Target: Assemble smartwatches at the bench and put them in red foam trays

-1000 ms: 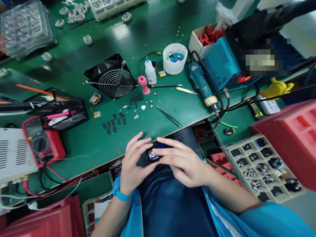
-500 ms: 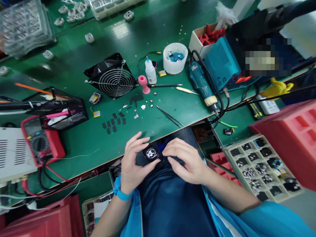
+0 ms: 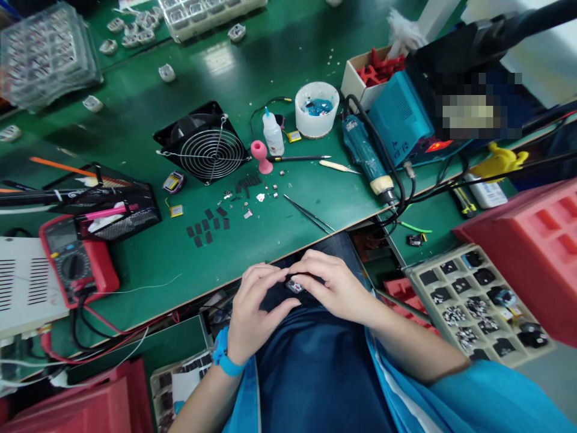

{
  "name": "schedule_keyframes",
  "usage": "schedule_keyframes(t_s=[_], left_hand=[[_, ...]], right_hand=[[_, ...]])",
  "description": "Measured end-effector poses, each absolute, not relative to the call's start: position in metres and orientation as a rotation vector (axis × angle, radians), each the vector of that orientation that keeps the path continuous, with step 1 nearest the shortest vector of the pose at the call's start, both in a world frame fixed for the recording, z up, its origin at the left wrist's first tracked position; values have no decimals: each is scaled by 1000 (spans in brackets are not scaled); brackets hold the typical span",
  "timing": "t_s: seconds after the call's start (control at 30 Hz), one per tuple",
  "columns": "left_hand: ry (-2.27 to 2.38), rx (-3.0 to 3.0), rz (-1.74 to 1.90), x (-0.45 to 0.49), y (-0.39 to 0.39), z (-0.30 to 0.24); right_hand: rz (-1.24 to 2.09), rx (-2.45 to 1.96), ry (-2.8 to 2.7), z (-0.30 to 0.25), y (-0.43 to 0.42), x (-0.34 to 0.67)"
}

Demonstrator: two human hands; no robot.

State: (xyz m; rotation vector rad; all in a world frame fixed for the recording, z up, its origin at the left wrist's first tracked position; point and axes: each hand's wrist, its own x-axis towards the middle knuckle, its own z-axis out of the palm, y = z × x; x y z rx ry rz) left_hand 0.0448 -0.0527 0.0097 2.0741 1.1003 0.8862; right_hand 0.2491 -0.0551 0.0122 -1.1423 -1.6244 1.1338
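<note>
A small smartwatch (image 3: 295,286) with a lit, colourful face is over my lap, just in front of the table edge. My right hand (image 3: 336,285) has its fingers and thumb closed around the watch's right side, covering part of it. On the other side, my left hand (image 3: 259,307) is open, thumb stretched out below the watch and apart from the fingers. Its index fingertip comes close to the right hand's fingertips; whether it touches the watch I cannot tell. On the table beyond lie tweezers (image 3: 309,214) and several black pads (image 3: 207,227).
A fan (image 3: 211,147), a dropper bottle (image 3: 273,133), a white tub (image 3: 315,114) and an electric screwdriver (image 3: 367,156) stand across the green table (image 3: 252,252). To the left is a red multimeter (image 3: 74,258); to the right, a parts tray (image 3: 480,304).
The watch has shifted right and tilted, its face turning partly away. My right hand has moved in and taken hold of it, while my left thumb and fingers have come off its left side.
</note>
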Motion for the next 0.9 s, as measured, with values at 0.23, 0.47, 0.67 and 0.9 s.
schedule_keyframes(t_s=[0.23, 0.47, 0.67, 0.9], left_hand=[[980, 2110, 664, 44, -53, 10], [996, 2171, 755, 43, -53, 8], [995, 2035, 1038, 43, -50, 10], [948, 2039, 1051, 43, -48, 12]], right_hand=[[1288, -1172, -1544, 10, -53, 250], [1505, -1026, -1361, 4, -55, 251], [1827, -546, -986, -3, -50, 251], [2155, -391, -591, -15, -51, 231]])
